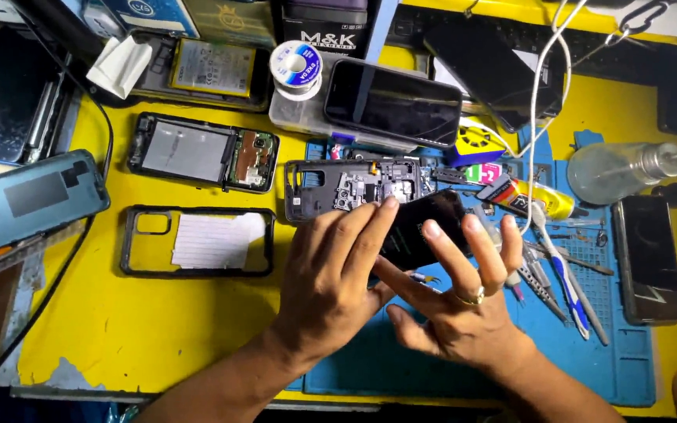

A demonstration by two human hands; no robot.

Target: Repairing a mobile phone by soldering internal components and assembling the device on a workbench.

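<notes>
- Both grips on a black phone (421, 227): left hand (331, 274) fingers laid flat over its left part, right hand (456, 301), ring on one finger, fingers spread against its right and underside.
- Yellow counter (143, 329), blue mat (448, 376) at near right edge; phone above mat's far part.
- Dark midframe (346, 188) just beyond left fingertips.
- Opened phone (201, 153), clear case (197, 241) mid-left.
- Tweezers (546, 278) and white-blue toothbrush (562, 270) right of hands.
- Solder spool (295, 69) at far edge.

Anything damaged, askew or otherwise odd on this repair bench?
Yes: the yellow table top is chipped and peeling along its front-left edge. The opened phone lies with its circuit board exposed. Both hands, left hand and right hand, press a black phone back beside a bare mid-frame.
</notes>
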